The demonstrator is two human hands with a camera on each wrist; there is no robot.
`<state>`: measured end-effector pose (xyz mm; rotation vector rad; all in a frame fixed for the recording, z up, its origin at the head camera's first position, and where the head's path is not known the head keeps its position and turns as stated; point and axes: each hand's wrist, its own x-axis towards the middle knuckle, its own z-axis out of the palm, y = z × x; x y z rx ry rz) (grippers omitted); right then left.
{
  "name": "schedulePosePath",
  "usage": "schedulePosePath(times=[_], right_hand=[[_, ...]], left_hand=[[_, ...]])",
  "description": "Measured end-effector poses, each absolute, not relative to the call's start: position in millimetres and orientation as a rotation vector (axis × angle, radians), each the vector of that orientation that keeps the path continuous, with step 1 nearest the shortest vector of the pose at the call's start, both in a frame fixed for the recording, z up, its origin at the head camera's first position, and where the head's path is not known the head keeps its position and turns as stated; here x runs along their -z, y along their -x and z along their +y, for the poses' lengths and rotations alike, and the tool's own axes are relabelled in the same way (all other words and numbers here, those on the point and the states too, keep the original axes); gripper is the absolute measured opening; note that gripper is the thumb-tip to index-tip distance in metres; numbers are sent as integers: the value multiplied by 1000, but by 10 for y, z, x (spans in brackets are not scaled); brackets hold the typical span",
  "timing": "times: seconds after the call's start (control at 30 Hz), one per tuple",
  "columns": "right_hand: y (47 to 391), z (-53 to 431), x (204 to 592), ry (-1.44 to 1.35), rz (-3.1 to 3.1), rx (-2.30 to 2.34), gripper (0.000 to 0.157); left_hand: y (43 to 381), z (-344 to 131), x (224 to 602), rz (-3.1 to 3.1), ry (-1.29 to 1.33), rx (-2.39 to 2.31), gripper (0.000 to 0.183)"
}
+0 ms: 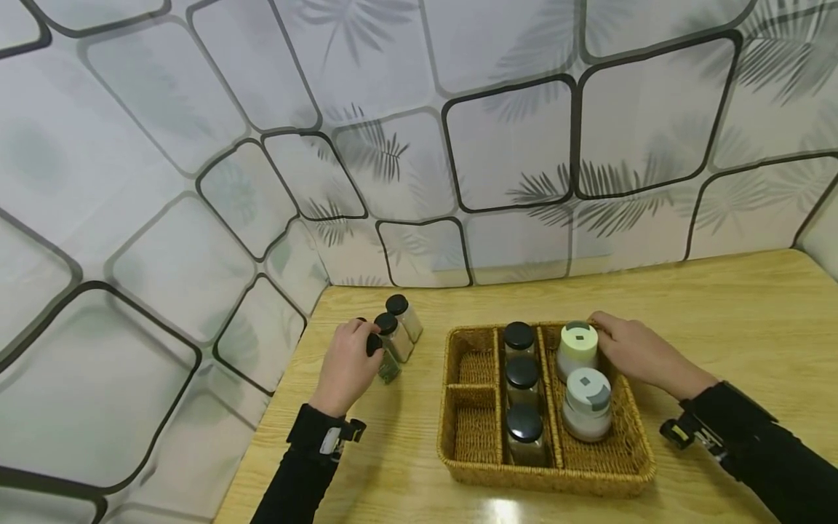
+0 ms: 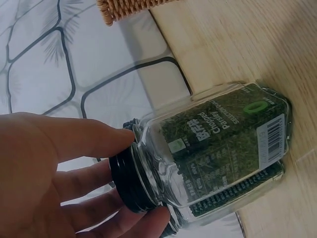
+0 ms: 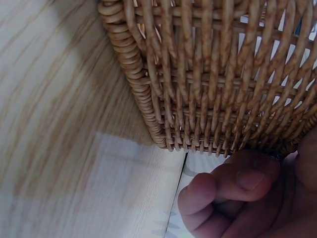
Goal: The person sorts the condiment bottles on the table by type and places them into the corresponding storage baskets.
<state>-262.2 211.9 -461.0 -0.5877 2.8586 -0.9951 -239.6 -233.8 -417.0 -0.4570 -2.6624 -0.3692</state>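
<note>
My left hand [image 1: 347, 367] pinches the black lid of a clear glass jar of chopped parsley [image 2: 223, 144] between thumb and fingers. In the left wrist view the jar's base is close to the wooden table; whether it touches cannot be told. Right beside it are two black-lidded jars with pale contents, a nearer jar [image 1: 396, 340] and a farther jar [image 1: 409, 320]. At the back right corner of a woven basket [image 1: 543, 477], my right hand [image 1: 638, 349] holds the rim. The right wrist view shows its fingers [image 3: 198, 196] curled against the wicker, the contact partly hidden.
Three black-lidded jars [image 1: 522, 372] line the basket's middle section. Its right section holds a white jar with a yellow-green lid [image 1: 579, 340] and another with a white lid [image 1: 588, 397]. Two small compartments [image 1: 476, 422] are at the left. A patterned cloth [image 1: 511, 167] borders the table.
</note>
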Motion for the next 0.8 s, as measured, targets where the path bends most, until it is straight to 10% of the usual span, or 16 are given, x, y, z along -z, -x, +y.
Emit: schedulePosePath(times=[0.8], right_hand=[[2615,2120,4597,602,2869,987,24]], left_hand=[[2403,-2334,4203,-2708,393,397,25]])
